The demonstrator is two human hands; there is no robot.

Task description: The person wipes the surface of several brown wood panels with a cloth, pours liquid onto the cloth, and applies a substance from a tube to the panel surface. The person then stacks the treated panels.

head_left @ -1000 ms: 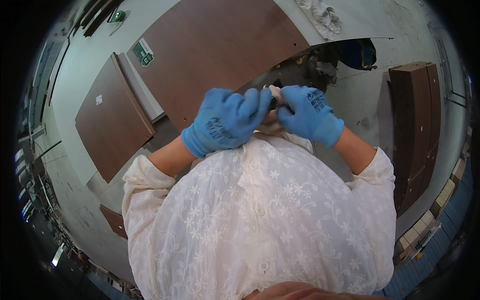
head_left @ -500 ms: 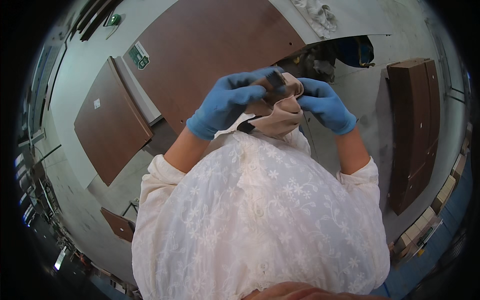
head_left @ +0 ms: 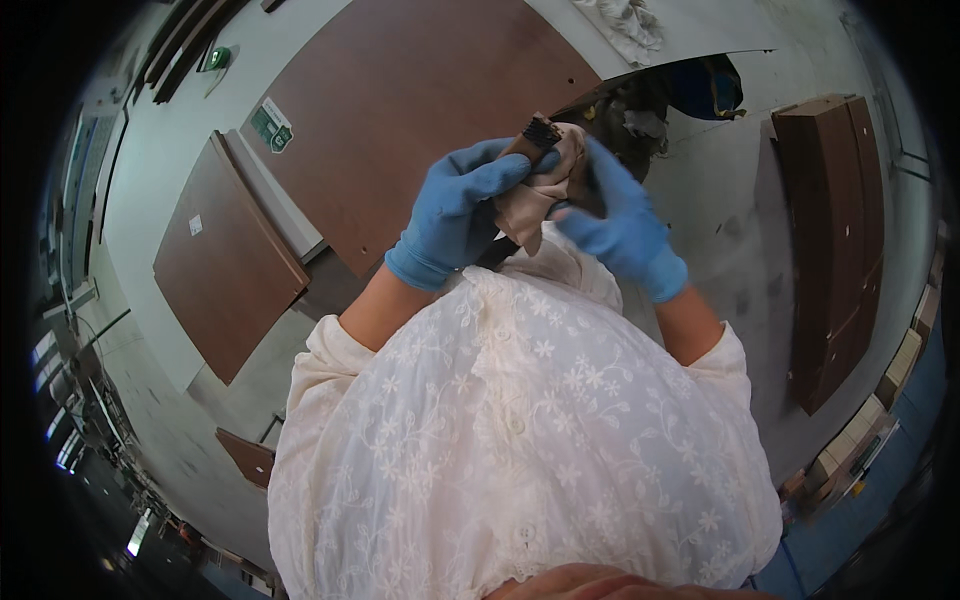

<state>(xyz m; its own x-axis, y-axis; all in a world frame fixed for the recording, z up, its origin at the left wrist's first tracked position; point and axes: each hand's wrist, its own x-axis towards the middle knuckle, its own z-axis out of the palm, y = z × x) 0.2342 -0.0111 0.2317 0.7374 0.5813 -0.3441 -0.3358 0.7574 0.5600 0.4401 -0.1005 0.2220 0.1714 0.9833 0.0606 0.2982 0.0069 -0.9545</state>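
Currently, left hand (head_left: 450, 205), blue-gloved, grasps a small brown piece (head_left: 528, 146) with a dark ridged end, thumb pressed on it, ridged end sticking up past the fingers. Beige cloth (head_left: 540, 192) is bunched against the piece, between both hands, hanging below the left fingertips. Right hand (head_left: 628, 232), also gloved, is motion-blurred at the cloth's right side; can't tell if it's gripping or just touching. Large brown panel (head_left: 410, 100) lies beyond the left hand; smaller brown panel (head_left: 225, 255) sits left of it. Brown panel stack (head_left: 830, 240) is well right of the right hand. White crumpled cloth (head_left: 628, 28) lies beyond both hands.
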